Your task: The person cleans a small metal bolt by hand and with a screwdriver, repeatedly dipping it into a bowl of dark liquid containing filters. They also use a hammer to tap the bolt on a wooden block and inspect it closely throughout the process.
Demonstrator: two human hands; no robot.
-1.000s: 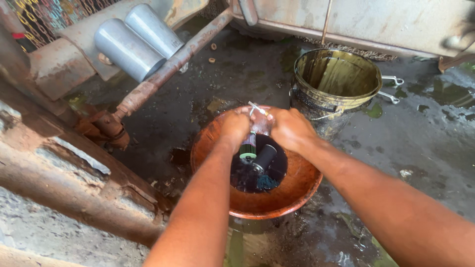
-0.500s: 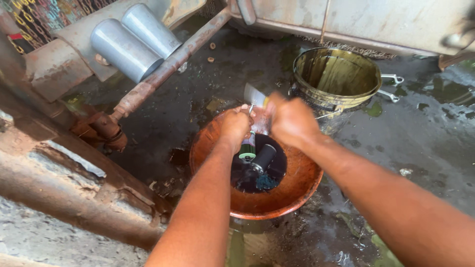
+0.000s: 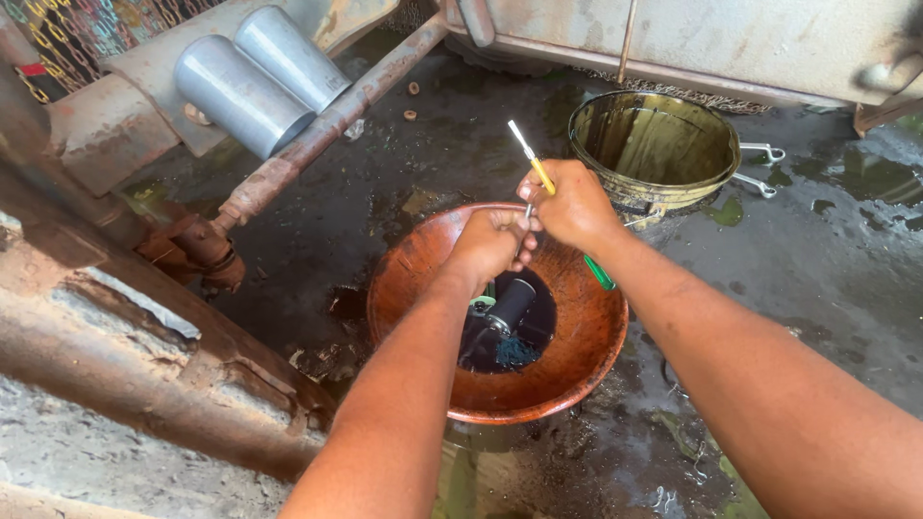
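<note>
Both hands (image 3: 538, 226) on perhaps a toothbrush (image 3: 535, 160)

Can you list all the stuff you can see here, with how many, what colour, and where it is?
bowl: one, rusty orange, centre, dark liquid inside
black part: one, black, lying in the bowl
brush: one, yellow and green handle, in the right hand
bucket: one, olive yellow, upper right
cylinders: two, grey, upper left
pipe: one, rusty, running past the cylinders
floor: wet, dark
left hand: one, over the bowl
right hand: one, gripping the brush
</note>
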